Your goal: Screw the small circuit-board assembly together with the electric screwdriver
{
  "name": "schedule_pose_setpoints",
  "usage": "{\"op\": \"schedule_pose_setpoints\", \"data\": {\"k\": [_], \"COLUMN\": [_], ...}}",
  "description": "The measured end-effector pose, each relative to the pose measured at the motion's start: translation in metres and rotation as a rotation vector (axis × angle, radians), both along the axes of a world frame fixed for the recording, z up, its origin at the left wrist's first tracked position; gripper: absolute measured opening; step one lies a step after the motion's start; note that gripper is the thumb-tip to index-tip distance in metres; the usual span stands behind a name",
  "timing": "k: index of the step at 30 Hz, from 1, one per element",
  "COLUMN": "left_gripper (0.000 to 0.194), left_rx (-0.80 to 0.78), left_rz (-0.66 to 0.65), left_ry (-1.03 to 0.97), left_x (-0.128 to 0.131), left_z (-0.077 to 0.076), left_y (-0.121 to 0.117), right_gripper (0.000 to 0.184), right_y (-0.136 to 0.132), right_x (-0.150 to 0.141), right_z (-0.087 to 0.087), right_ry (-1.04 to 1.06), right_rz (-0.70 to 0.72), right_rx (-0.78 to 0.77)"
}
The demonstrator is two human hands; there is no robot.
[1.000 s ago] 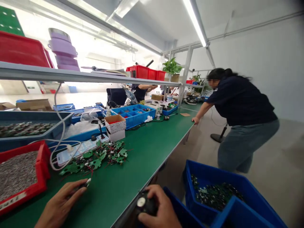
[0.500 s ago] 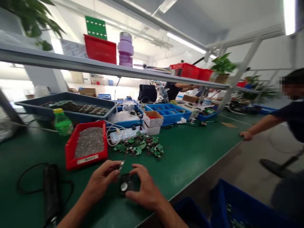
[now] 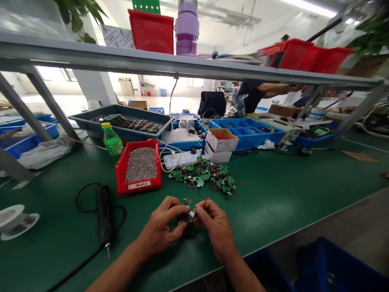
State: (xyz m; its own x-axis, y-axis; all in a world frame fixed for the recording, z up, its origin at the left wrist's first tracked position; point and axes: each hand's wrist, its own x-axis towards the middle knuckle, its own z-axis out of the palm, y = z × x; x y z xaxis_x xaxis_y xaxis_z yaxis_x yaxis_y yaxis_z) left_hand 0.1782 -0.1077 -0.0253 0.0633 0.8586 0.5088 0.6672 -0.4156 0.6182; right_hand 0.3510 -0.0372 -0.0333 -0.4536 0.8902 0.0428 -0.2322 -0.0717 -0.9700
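Observation:
My left hand (image 3: 165, 225) is closed on a small circuit board (image 3: 187, 201) with a white connector (image 3: 192, 213). Close under the board sits a black housing (image 3: 189, 232), partly hidden by my fingers. Thumb and forefinger of my right hand (image 3: 218, 227) pinch a thin red wire (image 3: 206, 200) right beside the connector. Both hands are just above the green bench (image 3: 267, 202). Beyond them lies a loose pile of green circuit boards (image 3: 199, 178) with red wires. To the left rests a black electric screwdriver (image 3: 105, 215), its cord trailing toward the front.
A red bin (image 3: 121, 178) of small metal parts stands behind the hands, near a green bottle (image 3: 112, 140) and a power strip (image 3: 179, 160). Blue trays (image 3: 240, 136) line the back under a shelf (image 3: 152, 61). Left is a solder spool (image 3: 15, 221). A co-worker (image 3: 253, 93) is beyond.
My right hand has gone from gripping the black housing to pinching a wire at the connector. Board and housing have come together between my hands. The view has swung, shifting the bench rightward.

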Motion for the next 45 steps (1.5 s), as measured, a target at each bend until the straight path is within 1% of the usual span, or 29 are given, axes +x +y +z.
{"op": "schedule_pose_setpoints", "data": {"k": [2,5,8,11,14,17,23,26,31,33,36,41,45], "left_gripper": [0.037,0.032,0.032,0.038,0.037,0.036,0.036,0.032,0.019,0.013,0.014,0.018,0.02], "left_rx": [0.017,0.02,-0.017,-0.083,-0.119,-0.125,-0.078,-0.105,-0.243,-0.259,-0.184,0.019,0.105], "left_rz": [0.029,0.066,0.021,-0.043,-0.095,-0.119,-0.125,-0.128,-0.111,-0.105,-0.122,-0.183,-0.18], "left_ry": [0.013,0.032,0.05,0.081,0.137,0.164,0.166,0.127,0.064,0.051,0.034,0.005,0.015], "left_x": [0.001,0.003,0.002,0.0,-0.001,-0.001,-0.001,-0.001,0.001,0.001,0.001,0.002,0.004], "left_z": [-0.003,-0.008,-0.008,-0.004,0.0,0.0,-0.005,-0.005,-0.001,-0.001,-0.004,-0.01,-0.012], "left_y": [0.0,0.0,0.0,-0.002,-0.003,-0.003,-0.002,-0.002,-0.003,-0.003,-0.003,-0.002,-0.002], "right_gripper": [0.033,0.038,0.038,0.038,0.04,0.039,0.037,0.035,0.031,0.031,0.032,0.033,0.035], "right_y": [-0.002,-0.004,-0.003,0.0,0.003,0.004,0.003,0.002,0.001,0.001,0.002,0.004,0.004], "right_x": [-0.004,-0.007,-0.005,0.0,0.005,0.007,0.007,0.007,0.007,0.007,0.007,0.009,0.01], "right_z": [-0.001,-0.002,-0.002,0.0,0.001,0.002,0.001,0.001,-0.001,-0.002,-0.002,-0.002,-0.001], "right_ry": [0.022,0.018,-0.025,-0.049,-0.069,-0.079,-0.068,-0.067,-0.112,-0.118,-0.1,-0.054,-0.016], "right_rz": [-0.04,-0.008,0.025,-0.011,-0.038,-0.038,-0.024,0.001,0.022,0.031,0.035,0.039,0.046], "right_rx": [-0.064,-0.117,-0.119,-0.133,-0.143,-0.153,-0.174,-0.176,-0.17,-0.17,-0.182,-0.22,-0.247]}}
